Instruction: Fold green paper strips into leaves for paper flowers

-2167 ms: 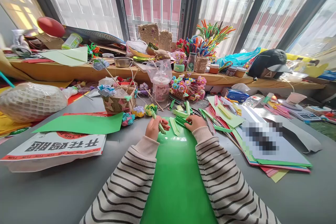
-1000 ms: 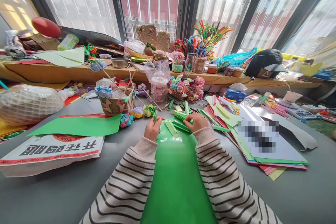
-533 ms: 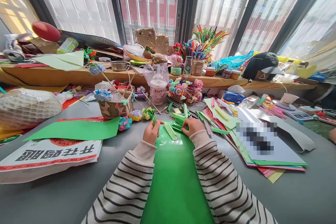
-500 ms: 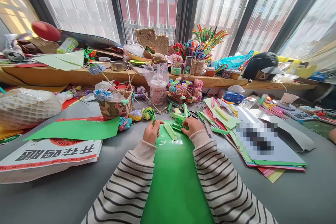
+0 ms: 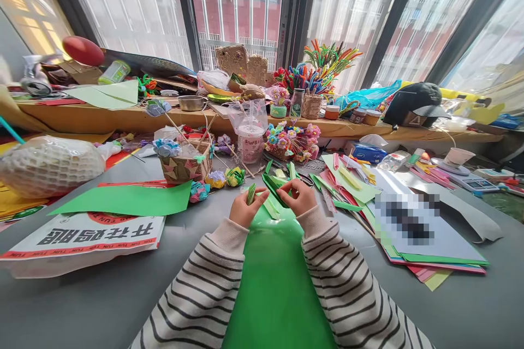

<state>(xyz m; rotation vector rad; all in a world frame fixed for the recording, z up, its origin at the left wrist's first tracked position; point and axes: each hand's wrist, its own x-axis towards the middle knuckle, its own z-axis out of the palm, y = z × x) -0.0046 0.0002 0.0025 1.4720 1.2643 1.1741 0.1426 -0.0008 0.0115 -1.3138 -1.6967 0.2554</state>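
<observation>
The folded green paper strip (image 5: 251, 194) stands up in the left hand (image 5: 242, 210), pinched tight, while the right hand (image 5: 300, 198) pinches a dark green paper piece (image 5: 273, 186) just beside it.

grey table (image 5: 102, 294) in front, long wooden ledge (image 5: 123, 114) behind it. tall windows (image 5: 237, 5) with dark frames, sheer curtains (image 5: 131, 5), daylight, red building outside.

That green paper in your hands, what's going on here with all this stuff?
A person in a striped sweater is working with folded green paper. The left hand pinches a small folded green strip, while the right hand grips a larger folded green piece. Both hover over a green sheet on the grey table, with a paper-flower basket and stacked coloured paper around.
</observation>
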